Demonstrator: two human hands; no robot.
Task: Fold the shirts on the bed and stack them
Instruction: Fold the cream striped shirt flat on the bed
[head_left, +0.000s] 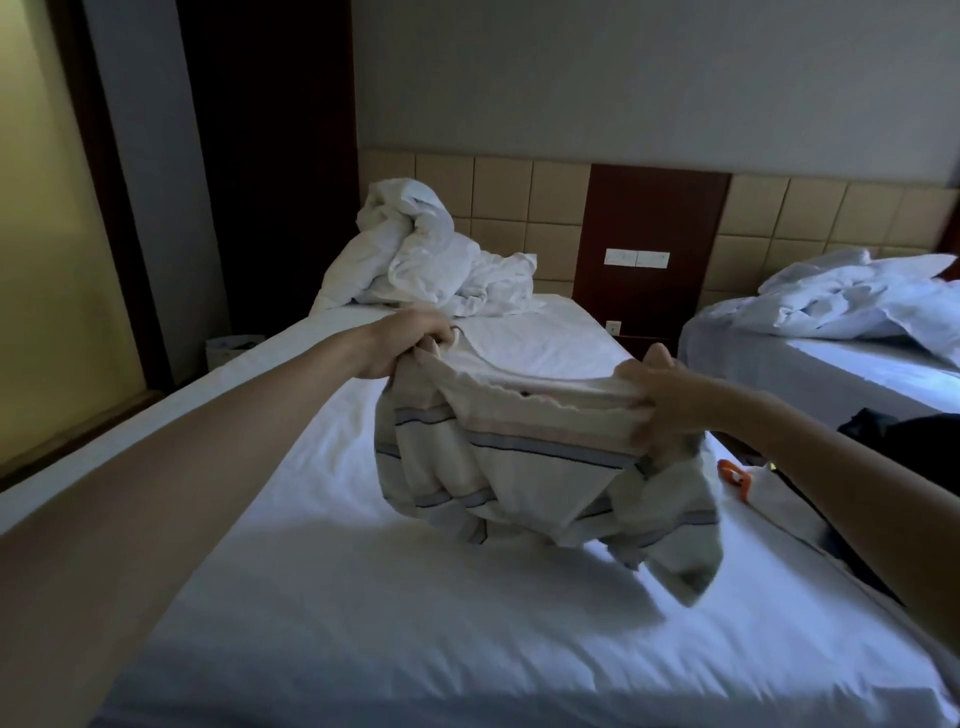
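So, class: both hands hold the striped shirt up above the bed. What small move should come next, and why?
Probably lower the shirt flat onto the sheet: the left hand and right hand grip its top edge, but it hangs bunched.

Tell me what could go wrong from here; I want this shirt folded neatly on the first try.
The striped shirt hangs bunched between the left hand and right hand, so laying it down as is would likely trap creases. Its low corner already drags near the bed and may fold under. The orange clip lies close by and could snag the fabric.
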